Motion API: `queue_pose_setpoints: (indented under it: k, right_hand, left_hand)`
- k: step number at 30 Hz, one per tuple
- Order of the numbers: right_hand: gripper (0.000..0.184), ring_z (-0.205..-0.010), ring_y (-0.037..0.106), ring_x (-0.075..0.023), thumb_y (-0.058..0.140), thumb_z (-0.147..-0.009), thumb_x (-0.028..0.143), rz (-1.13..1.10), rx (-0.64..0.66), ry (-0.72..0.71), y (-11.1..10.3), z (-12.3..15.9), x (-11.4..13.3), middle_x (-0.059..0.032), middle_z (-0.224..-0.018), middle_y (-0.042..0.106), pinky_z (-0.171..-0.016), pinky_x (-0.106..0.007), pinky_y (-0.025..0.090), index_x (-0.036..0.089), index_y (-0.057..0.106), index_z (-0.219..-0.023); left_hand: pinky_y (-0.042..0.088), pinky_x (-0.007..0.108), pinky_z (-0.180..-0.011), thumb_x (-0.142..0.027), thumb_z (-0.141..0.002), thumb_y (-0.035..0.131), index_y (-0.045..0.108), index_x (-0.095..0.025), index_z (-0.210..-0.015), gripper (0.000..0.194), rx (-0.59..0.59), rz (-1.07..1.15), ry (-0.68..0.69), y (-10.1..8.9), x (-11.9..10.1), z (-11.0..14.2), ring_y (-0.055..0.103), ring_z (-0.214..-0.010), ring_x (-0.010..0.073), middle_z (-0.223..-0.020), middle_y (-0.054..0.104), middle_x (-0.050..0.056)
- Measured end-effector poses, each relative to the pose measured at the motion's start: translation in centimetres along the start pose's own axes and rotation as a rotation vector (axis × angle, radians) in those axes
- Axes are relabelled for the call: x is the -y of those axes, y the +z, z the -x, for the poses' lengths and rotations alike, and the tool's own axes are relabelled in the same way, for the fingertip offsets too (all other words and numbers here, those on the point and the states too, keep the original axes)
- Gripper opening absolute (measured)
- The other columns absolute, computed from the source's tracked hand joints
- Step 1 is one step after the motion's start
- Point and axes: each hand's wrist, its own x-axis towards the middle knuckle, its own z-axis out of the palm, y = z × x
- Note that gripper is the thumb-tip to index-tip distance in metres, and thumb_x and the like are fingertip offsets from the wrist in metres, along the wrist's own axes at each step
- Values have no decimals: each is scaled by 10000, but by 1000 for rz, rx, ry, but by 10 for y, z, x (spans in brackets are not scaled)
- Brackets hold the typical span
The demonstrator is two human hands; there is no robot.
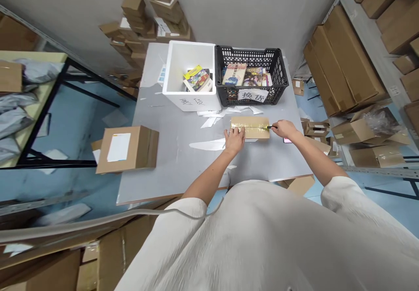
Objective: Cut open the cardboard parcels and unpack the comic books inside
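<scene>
A: What stands farthest left on the tabletop (157, 164)?

B: A labelled carton (129, 150), over the left edge, well left of the taped box (250, 134).

A: And next along?

B: A white bin (175, 97) with handwriting on its front and a few books (198, 79) inside; it sits beyond the taped box and to its left. Torn paper strips (209, 145) lie just left of the taped box.

A: Where is the left hand (235, 141)?

B: On the left part of the taped box, palm down, fingers loosely spread over the top, gripping nothing.

A: So the taped box lies flat?

B: Yes, on the tabletop between the two hands, shiny tape along its top. Directly beyond it is a black crate (225, 95) of books, a handwritten sign (252, 95) on its front.

A: And the right hand (284, 128)?

B: At the right end of the taped box, closed around a slim black tool (271, 127) whose tip meets that end. A small pinkish object (287, 140) lies right of the taped box, partly hidden beneath the forearm.
</scene>
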Motion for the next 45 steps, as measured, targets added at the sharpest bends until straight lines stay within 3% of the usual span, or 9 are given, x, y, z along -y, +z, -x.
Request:
queue_pose_setpoints:
  k: [12, 15, 19, 22, 27, 30, 34, 41, 45]
  right_hand:
    - [433, -1217, 754, -351, 527, -1129, 457, -71, 0, 81, 5, 11, -48, -160, -1300, 845, -939, -387, 529, 272, 890, -1276]
    - [432, -1168, 764, -355, 536, -1116, 459, -112, 1, 103, 10, 14, -64, -178, -1232, 856, -903, -377, 525, 239, 895, -1215]
    - [481, -1020, 781, -304, 452, -1145, 447, -322, -47, 98, 20, 21, -79, -140, -1087, 879, -812, -331, 511, 200, 862, -1189]
    - [449, -967, 789, -264, 440, -1150, 416, -463, -76, 116, 27, 24, -82, -103, -1055, 883, -804, -306, 514, 197, 829, -1197]
    - [415, -875, 807, -251, 494, -1142, 465, -563, -98, 92, 36, 23, -82, -71, -971, 865, -819, -298, 563, 201, 812, -1183]
    - [356, -809, 810, -230, 584, -1112, 485, -641, -60, 52, 41, 20, -83, -41, -932, 847, -779, -279, 582, 216, 796, -1208]
    - [298, -764, 799, -202, 632, -1085, 434, -698, -18, 9, 45, 13, -82, -34, -955, 840, -732, -259, 588, 205, 757, -1229]
    - [271, -723, 760, -164, 589, -1094, 354, -712, -1, -36, 42, -7, -80, -55, -1020, 858, -708, -237, 562, 193, 748, -1242]
    - [306, -861, 786, -197, 610, -1090, 336, -589, -41, -127, 44, -20, -85, -51, -1008, 866, -835, -258, 553, 198, 791, -1294]
  left_hand:
    - [283, 738, -1301, -297, -1062, 529, 516, -260, -1717, 656, 24, -24, -32, -1, 0, -12, 528, -1475, 465, -1561, 615, 242]
    - [320, 685, -1309, -257, -1033, 567, 572, -225, -1648, 616, 12, -18, -32, -3, -1, -16, 512, -1493, 447, -1584, 582, 238]
    - [411, 569, -1289, -259, -1032, 603, 636, -262, -1553, 522, 34, 34, 108, -2, -9, -26, 513, -1500, 394, -1597, 562, 186]
    - [436, 545, -1271, -333, -1010, 698, 611, -299, -1574, 572, 85, 43, 206, -1, -19, -35, 514, -1507, 397, -1593, 563, 159]
    - [427, 552, -1277, -435, -935, 842, 601, -231, -1566, 705, 128, -5, 239, -4, -31, -54, 555, -1489, 434, -1598, 574, 191]
    - [484, 522, -1224, -376, -939, 833, 640, -190, -1519, 640, 168, -47, 224, -9, -36, -63, 653, -1378, 419, -1557, 622, 205]
    - [415, 510, -1305, -316, -956, 800, 684, -147, -1454, 538, 182, -91, 235, -13, -42, -67, 676, -1380, 405, -1471, 691, 210]
    - [448, 516, -1256, -303, -937, 802, 631, -185, -1512, 612, 201, -78, 168, -8, -47, -69, 664, -1400, 395, -1520, 669, 210]
    - [310, 571, -1350, -312, -850, 894, 592, -159, -1527, 757, 201, -110, 170, -5, -50, -75, 586, -1487, 419, -1527, 650, 233]
